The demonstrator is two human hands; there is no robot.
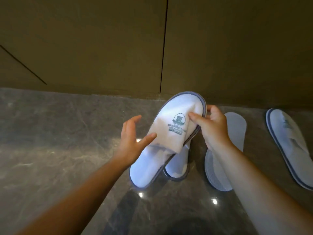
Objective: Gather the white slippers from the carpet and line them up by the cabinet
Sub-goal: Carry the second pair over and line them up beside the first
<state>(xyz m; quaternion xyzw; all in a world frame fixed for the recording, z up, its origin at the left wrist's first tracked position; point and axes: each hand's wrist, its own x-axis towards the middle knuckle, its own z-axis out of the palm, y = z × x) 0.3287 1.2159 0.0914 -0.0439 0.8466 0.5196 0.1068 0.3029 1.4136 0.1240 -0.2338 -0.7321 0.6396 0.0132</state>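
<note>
A white slipper with a green printed logo is held in the air over the polished stone floor, close to the foot of the brown cabinet. The right hand pinches it near the toe, thumb on the upper and fingers behind the grey-edged sole. The left hand is spread open, its thumb just touching the slipper's left edge, not gripping.

On the floor along the cabinet base lie other slippers. One sits directly below the held slipper, mostly hidden by it, only its heel end showing. To the right, a slipper lies partly covered by the right forearm; it appears to be sole up, though that is hard to confirm. Furthest right, a slipper with grey trim rests upright and angled, well apart from the rest.

Judging from this, the gathering looks largely done: three slippers are already by the cabinet and a fourth is in hand. What seems left is setting this one down in the row and straightening the spacing, which is uneven. No carpet is in view, so whether more slippers remain there cannot be told.
</note>
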